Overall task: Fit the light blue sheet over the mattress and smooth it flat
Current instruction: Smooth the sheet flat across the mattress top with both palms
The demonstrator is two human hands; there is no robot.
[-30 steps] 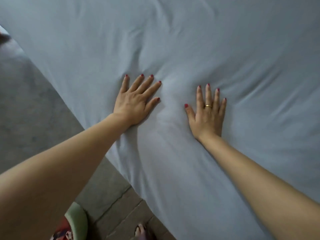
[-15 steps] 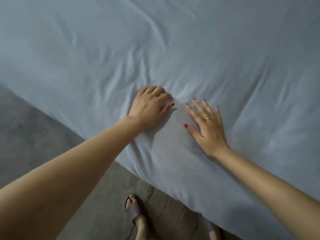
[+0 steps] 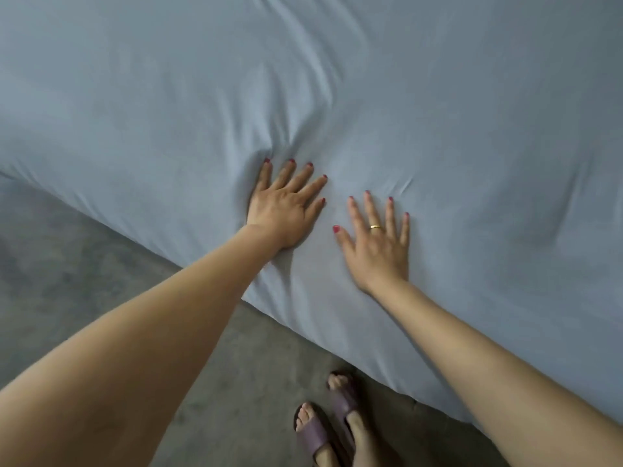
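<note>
Cotton-looking light blue sheet (image 3: 438, 112) already covers the mattress — smoothing step in hand. Left hand (image 3: 286, 205) and right hand (image 3: 377, 244) lie flat on it, fingers spread wide, holding nothing. Creases fan out beyond the left fingertips — next move likely calls for an outward sweep.

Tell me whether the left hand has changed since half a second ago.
Yes. The left hand, then curled into a loose fist on the light blue sheet, now lies flat with fingers spread, about as near the mattress edge.
</note>
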